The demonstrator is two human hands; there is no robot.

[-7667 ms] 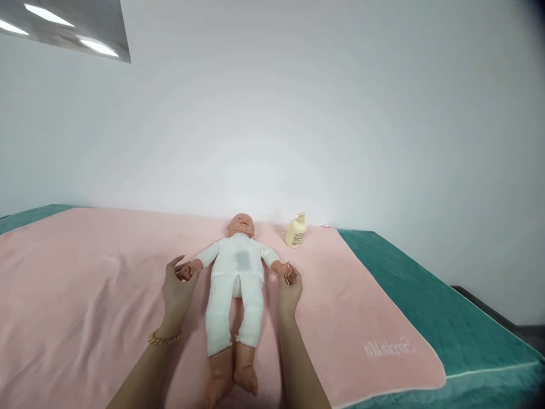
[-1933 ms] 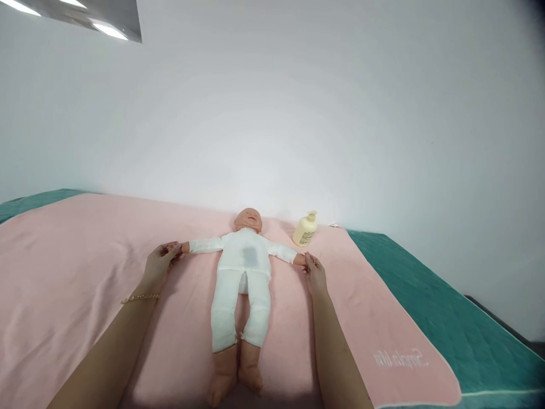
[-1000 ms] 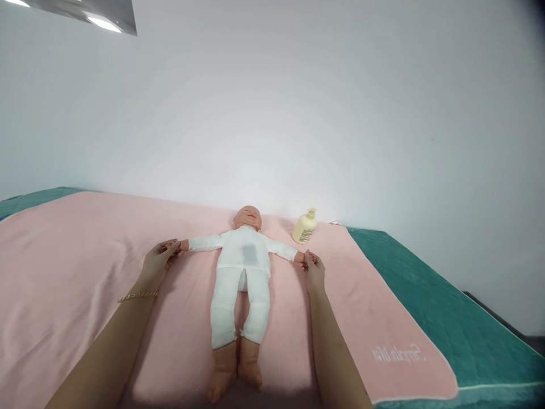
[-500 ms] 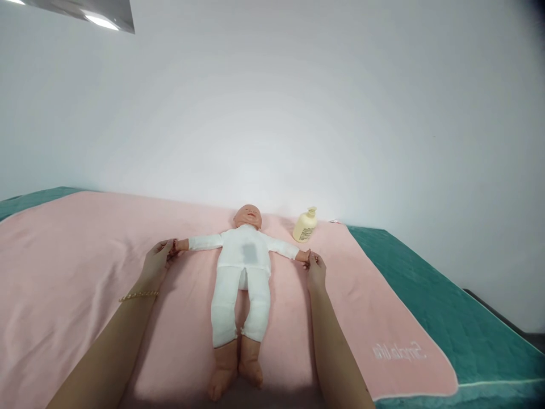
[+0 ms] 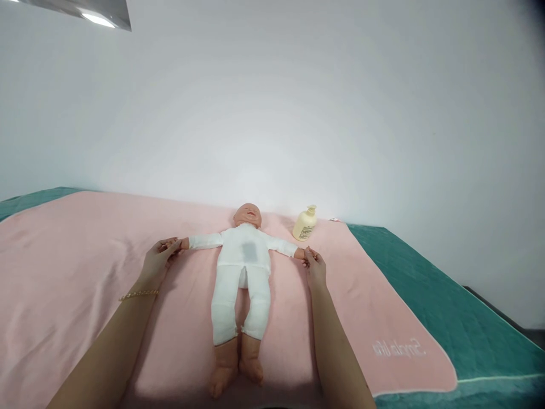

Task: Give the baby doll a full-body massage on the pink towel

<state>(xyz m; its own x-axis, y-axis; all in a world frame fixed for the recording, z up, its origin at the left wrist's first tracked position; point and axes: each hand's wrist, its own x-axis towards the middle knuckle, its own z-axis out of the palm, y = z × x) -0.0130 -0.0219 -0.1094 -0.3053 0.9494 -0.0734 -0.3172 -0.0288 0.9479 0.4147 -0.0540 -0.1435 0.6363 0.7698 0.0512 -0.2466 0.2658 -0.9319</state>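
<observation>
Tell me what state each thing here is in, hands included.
Doll: face up, arms spread, clothed
Left hand: holding the doll's hand
Right hand: holding its other hand
Pump bottle: standing upright
Pink blanket: spread out, creased at left
Green cover: spread beneath the blanket
Bracelet: worn on left wrist
Ceiling light: lit

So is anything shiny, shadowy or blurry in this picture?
Head view: a light glares, upper left; head view: soft shadow on the pink blanket beside the braceleted arm; head view: the doll looks fairly clear, the print on the bottle too small to read.
</observation>
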